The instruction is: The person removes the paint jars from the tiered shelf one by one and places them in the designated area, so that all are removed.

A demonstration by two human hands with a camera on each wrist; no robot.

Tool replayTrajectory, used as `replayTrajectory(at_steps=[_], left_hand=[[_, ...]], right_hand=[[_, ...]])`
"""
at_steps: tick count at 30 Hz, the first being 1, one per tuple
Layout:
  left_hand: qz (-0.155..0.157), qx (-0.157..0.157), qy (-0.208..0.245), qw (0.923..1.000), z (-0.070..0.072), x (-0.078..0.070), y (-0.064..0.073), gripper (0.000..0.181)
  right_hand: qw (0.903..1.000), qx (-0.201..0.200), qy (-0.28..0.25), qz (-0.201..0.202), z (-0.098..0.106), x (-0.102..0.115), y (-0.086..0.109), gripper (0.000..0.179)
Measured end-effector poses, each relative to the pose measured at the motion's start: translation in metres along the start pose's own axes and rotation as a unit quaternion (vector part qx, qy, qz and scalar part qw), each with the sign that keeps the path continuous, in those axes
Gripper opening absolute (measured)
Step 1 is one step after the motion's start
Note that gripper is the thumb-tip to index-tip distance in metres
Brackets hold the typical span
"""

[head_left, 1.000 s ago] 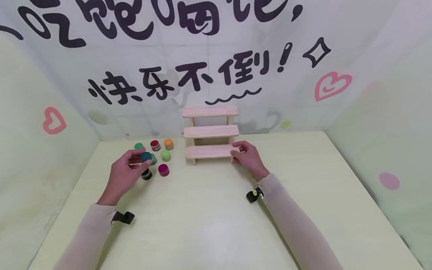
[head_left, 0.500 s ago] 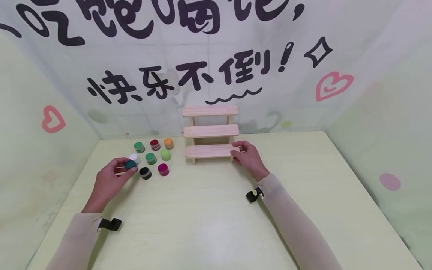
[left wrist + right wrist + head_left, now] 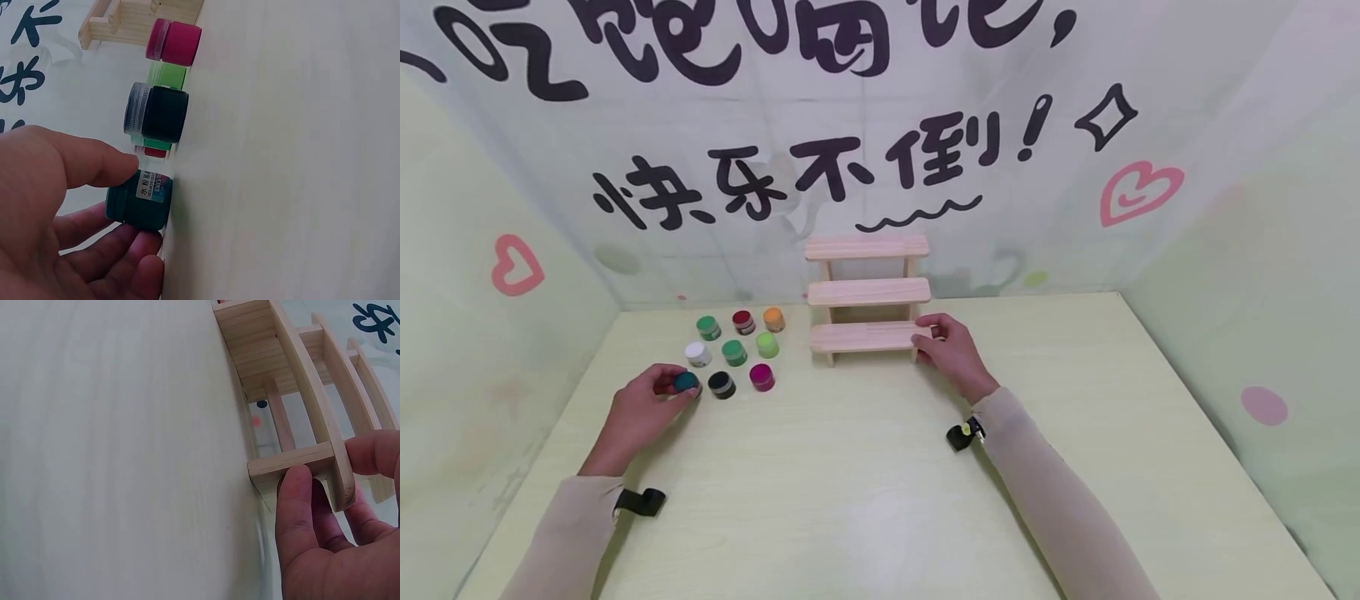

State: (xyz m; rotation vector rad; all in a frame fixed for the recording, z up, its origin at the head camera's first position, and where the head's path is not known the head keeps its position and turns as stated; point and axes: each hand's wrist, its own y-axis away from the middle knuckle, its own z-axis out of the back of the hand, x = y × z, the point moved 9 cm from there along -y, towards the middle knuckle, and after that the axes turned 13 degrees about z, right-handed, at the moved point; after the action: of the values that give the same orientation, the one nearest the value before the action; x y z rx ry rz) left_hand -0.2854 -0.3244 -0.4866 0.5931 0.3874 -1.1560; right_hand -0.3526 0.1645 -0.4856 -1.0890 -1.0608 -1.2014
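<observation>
My left hand [image 3: 643,408] pinches a dark teal paint jar [image 3: 140,199] between thumb and fingers. In the left wrist view the jar's base is at the tabletop and its printed label faces up. Just right of it in the head view stands a black-looking jar [image 3: 722,385], with a white-capped jar [image 3: 697,354] behind. My right hand [image 3: 953,354] grips the right end of the lowest step of a three-step wooden stand [image 3: 865,336]. In the right wrist view the thumb presses the stand's leg [image 3: 290,460] and the other fingers reach round the step's end.
Beside these jars are a magenta jar [image 3: 762,377], a green jar [image 3: 734,352], a light green jar [image 3: 767,344], another green jar [image 3: 708,327], a dark red jar [image 3: 743,322] and an orange jar [image 3: 774,319]. A printed cloth wall [image 3: 1037,242] rises behind the table [image 3: 850,500].
My left hand has carried the teal jar left and down from above the other jars to the front left of the group. My right hand and the stand have stayed in place.
</observation>
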Motion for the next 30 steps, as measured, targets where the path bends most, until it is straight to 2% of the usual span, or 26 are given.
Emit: replayTrajectory(at_steps=[11,17,30], left_hand=[[0.009,0.018,0.000,0.9998,0.001,0.001,0.001,0.067],[0.007,0.023,0.010,0.9997,0.003,0.002,0.002,0.075],[-0.024,-0.040,0.064,0.9969,0.020,-0.014,0.011,0.059]], right_hand=[[0.9999,-0.004,-0.010,0.000,-0.001,0.000,0.000,0.033],[1.0000,0.000,0.003,-0.004,-0.002,-0.001,-0.001,0.033],[0.9999,0.008,-0.009,-0.002,-0.001,-0.003,-0.002,0.033]])
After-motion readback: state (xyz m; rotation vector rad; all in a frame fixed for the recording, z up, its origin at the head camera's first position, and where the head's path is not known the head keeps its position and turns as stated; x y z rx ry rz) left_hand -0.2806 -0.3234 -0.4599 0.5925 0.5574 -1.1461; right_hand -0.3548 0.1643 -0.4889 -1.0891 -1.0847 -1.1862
